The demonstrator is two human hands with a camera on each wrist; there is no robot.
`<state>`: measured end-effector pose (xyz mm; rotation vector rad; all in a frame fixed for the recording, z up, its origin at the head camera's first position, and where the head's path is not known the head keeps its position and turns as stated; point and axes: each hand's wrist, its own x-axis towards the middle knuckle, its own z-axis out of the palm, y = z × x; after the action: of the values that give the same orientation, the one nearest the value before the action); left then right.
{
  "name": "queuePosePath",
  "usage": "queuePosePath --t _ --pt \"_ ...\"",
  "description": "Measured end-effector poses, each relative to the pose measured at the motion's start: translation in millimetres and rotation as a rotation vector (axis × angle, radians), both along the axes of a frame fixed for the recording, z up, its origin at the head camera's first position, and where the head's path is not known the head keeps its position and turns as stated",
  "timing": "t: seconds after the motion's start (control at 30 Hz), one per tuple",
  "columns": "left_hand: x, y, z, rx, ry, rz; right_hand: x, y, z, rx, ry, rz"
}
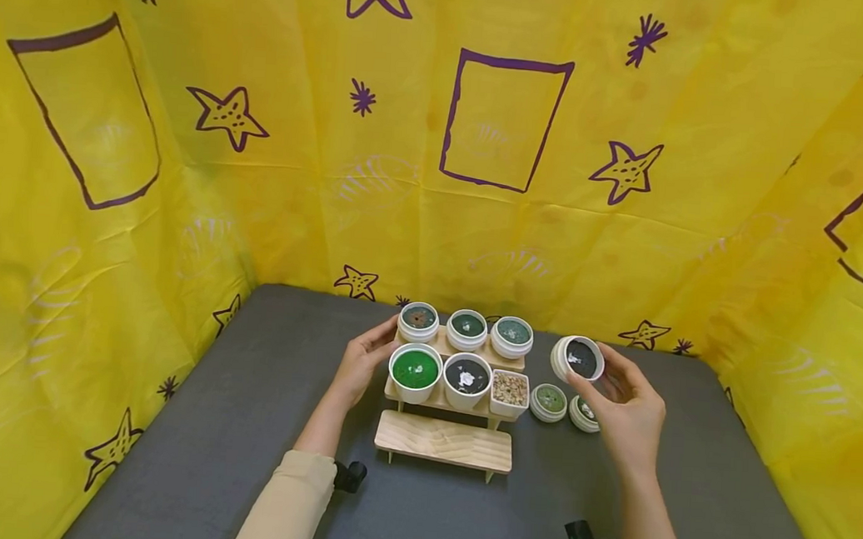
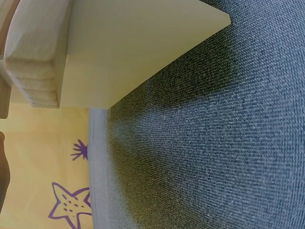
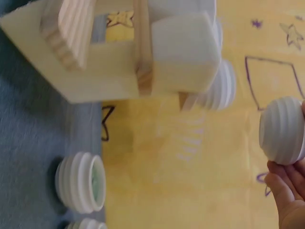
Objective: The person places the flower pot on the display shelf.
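Observation:
My right hand [image 1: 628, 408] holds up a white ribbed pot [image 3: 283, 131] with dark filling, to the right of a tiered wooden stand [image 1: 445, 442]. The thumb is at the front of the pot and the fingers are behind it. My left hand [image 1: 365, 361] is at the stand's left end, fingertips right beside the upper left pot [image 1: 418, 323]; other pots partly hide its grip. Two more ribbed pots stand along the top tier. On the middle tier are a green-filled pot [image 1: 415, 370], a dark-filled pot [image 1: 467, 376] and a square pot of pebbles [image 1: 509, 392].
Two low ribbed pots, a green-filled one [image 1: 547, 402] and a darker one [image 1: 584, 414], stand on the grey tabletop [image 1: 240, 423] right of the stand. The bottom tier shows bare wood. A yellow patterned cloth [image 1: 404, 234] encloses the table behind and at both sides.

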<state>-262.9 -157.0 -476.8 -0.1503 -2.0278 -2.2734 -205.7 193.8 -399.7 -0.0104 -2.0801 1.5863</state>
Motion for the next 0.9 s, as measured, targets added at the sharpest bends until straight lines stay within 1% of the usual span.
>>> queuePosePath --t 0.07,0.27,0.4,0.47,0.6,0.7,0.9 --pt "0.0 -0.2 0.0 0.007 -0.001 0.001 1.9 -6 2.3 0.018 0.024 0.029" --pt "0.0 -0.4 -0.3 0.017 -0.003 -0.005 6.9 -22 5.1 0.048 0.059 0.111" --pt "-0.3 -0.3 -1.0 0.018 0.001 -0.01 11.6 -35 4.4 0.036 0.129 0.212" --pt "-0.1 -0.4 -1.0 0.017 0.004 -0.009 14.5 -43 3.7 0.036 0.165 0.261" --pt "0.5 -0.2 -0.7 0.015 0.01 -0.005 19.2 -56 1.4 0.075 0.21 0.331" --pt "0.8 0.1 0.0 0.015 0.012 -0.002 20.6 -64 -1.2 0.112 0.232 0.388" --pt "0.6 0.2 0.7 0.013 0.009 -0.002 24.1 -78 -8.7 0.136 0.266 0.509"
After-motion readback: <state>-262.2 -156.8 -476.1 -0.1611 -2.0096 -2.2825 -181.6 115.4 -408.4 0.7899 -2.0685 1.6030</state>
